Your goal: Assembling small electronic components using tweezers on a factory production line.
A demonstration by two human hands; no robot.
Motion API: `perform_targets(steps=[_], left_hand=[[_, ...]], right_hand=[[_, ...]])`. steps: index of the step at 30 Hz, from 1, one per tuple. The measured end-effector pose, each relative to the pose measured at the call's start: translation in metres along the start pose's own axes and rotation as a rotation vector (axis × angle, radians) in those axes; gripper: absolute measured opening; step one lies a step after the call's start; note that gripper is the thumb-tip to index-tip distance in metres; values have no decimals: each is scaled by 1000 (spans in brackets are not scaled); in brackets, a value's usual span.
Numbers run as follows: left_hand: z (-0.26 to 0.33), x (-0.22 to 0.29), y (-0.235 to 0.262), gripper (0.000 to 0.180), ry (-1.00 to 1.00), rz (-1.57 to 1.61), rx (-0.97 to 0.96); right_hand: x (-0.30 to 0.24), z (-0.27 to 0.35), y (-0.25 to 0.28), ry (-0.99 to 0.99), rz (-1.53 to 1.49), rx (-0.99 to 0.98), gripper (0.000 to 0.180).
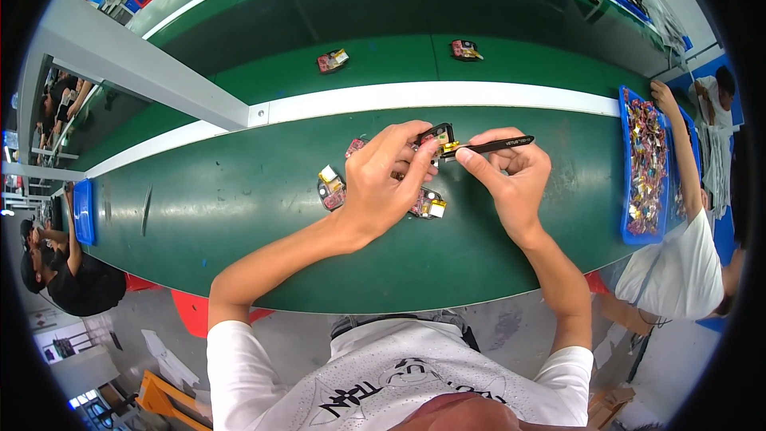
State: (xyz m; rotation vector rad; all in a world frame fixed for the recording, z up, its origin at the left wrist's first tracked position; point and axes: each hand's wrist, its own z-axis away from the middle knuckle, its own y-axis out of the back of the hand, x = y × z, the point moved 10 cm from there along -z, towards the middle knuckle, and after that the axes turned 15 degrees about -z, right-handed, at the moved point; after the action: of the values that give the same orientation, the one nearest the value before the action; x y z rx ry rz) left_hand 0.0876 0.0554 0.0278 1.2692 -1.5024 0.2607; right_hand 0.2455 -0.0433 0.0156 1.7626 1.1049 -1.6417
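My left hand [373, 185] holds up a small black plastic case [435, 132] with a circuit board in it, just above the green table [271, 175]. Black tweezers [504, 144] are pinched in my right hand [515, 181]. Their tips reach a small yellow and silver part [450, 147] at the case; whether they grip it I cannot tell. Beneath and beside my left hand lie several similar open units: one with a board and silver battery [331, 189] at its left, another [431, 204] to its right, and one partly hidden [355, 146] behind it.
A blue tray [626, 226] full of small parts stands at the right, where a co-worker's arm [680, 148] reaches. Beyond the white rail [439, 94], units [332, 61] lie on a green belt [391, 64]. A grey post [152, 64] rises at left, near a thin metal tool [147, 209].
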Motion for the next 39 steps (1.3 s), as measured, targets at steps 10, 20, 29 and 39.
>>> perform_targets(steps=[10, 20, 29, 39], left_hand=[[-1, -12, -3, 20, 126, 69, -37], [-2, -16, -3, 21, 195, 118, -39], [0, -16, -4, 21, 132, 76, -18], [0, -19, -7, 22, 147, 122, -33]], right_hand=[[-14, 3, -4, 166, 117, -34, 17], [-12, -2, 8, 88, 19, 30, 16], [-12, 6, -1, 171, 101, 14, 17], [-22, 8, 0, 268, 191, 16, 16]])
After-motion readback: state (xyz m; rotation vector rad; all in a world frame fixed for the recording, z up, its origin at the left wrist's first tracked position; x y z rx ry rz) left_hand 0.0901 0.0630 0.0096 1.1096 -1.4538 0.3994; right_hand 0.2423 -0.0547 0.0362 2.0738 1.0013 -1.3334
